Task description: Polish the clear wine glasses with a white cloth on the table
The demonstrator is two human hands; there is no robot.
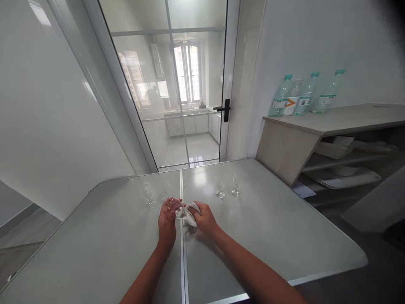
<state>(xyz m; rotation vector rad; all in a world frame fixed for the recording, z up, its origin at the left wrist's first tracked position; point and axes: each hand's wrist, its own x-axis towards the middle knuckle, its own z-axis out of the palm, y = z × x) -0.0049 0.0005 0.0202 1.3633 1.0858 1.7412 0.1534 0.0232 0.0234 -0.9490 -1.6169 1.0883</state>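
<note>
My left hand [167, 219] is wrapped round the clear bowl of a stemmed glass [173, 204], tilted above the table's middle seam. A crumpled white cloth [189, 217] is pinched in my right hand [203, 217] and meets the foot end of that glass. To the left stand a stemmed glass [149, 202] and another clear glass [167, 188], the second partly hidden by my left hand. Beyond my right hand, two more stemmed glasses are upright: one glass [220, 189] and, to its right, another glass [236, 189].
The pale table [126, 253] has a metal strip along its seam. Behind it is a glass-paned door [196, 143] with a black handle [226, 110]. At right, a wooden shelf unit [284, 143] carries several plastic bottles [305, 95] on top and papers inside.
</note>
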